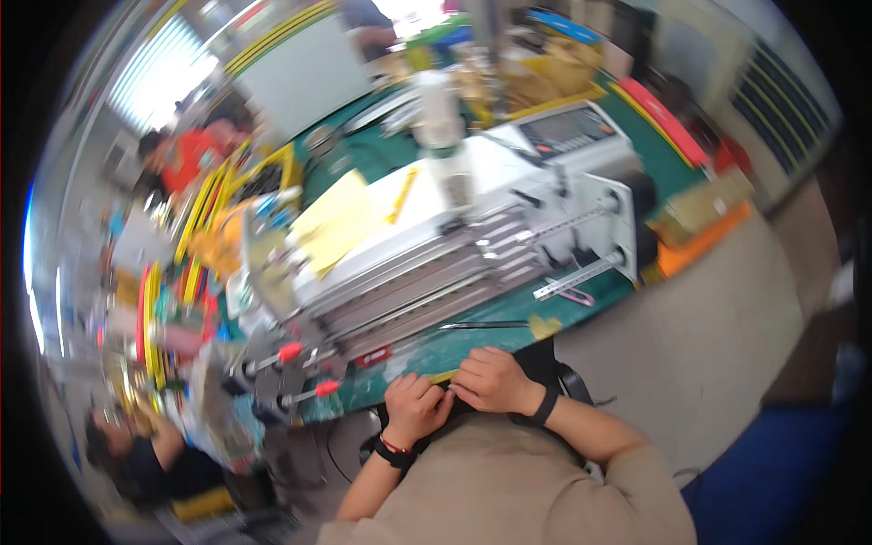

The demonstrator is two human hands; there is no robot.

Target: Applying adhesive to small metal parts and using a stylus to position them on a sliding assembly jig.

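Note:
My left hand (415, 409) and my right hand (493, 380) are close together at the front edge of the green tabletop (400, 368). The fingers of both are curled in, and whatever lies between them, if anything, is too small or hidden to make out. Just beyond them stands a white benchtop machine (581, 163) with long metal rails (418, 291) and a keypad panel. A slim dark pen-like tool (486, 324) lies between the machine and my right hand. Nearer my left hand is a small red object (373, 357).
A yellow paper sheet (336, 218) rests on the machine. Red-tipped rods (313, 392) stick out at its left end. A pink looped item (578, 297) lies under its right end, near an orange packet (704, 241). Two people (186, 159) (154, 454) are at the left, among yellow bins (291, 168).

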